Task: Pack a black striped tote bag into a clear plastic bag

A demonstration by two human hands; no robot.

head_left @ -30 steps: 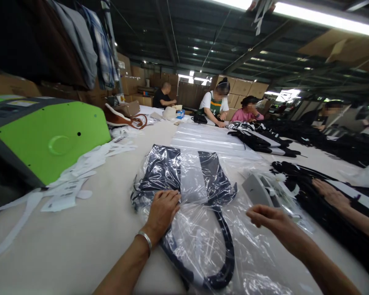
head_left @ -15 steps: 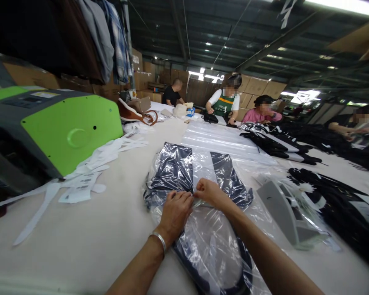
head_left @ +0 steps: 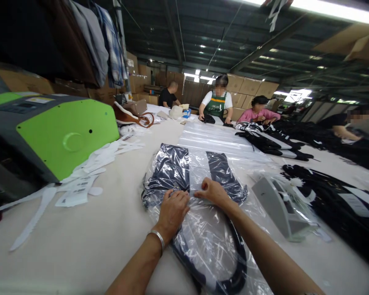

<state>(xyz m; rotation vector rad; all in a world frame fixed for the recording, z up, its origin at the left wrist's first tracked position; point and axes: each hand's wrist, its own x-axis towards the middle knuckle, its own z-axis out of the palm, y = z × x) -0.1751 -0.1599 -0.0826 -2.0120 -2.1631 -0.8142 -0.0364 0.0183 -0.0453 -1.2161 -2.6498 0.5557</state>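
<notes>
A dark navy handbag (head_left: 172,166) lies flat on the table before me inside a clear plastic bag (head_left: 209,229). A pale strip (head_left: 198,166) runs down the handbag's middle, and its dark handle (head_left: 240,262) loops toward me under the film. My left hand (head_left: 174,209), with a silver bangle at the wrist, rests on the plastic left of centre, fingers laid flat. Just right of it, my right hand (head_left: 213,191) is closed in a pinch at the plastic, thumb and forefinger near the strip's lower end. The exact fold between its fingertips is hard to make out.
A green and grey machine (head_left: 70,137) stands at left beside paper strips (head_left: 80,190). Clear plastic sheets (head_left: 215,139) lie beyond the handbag. At right are a grey tape-dispenser-like object (head_left: 273,205) and black items (head_left: 332,205). Several people work across the table.
My right thumb has stretched out from a tighter fist and its grip has loosened slightly. My left hand stays almost in place. The whole view has shifted a little.
</notes>
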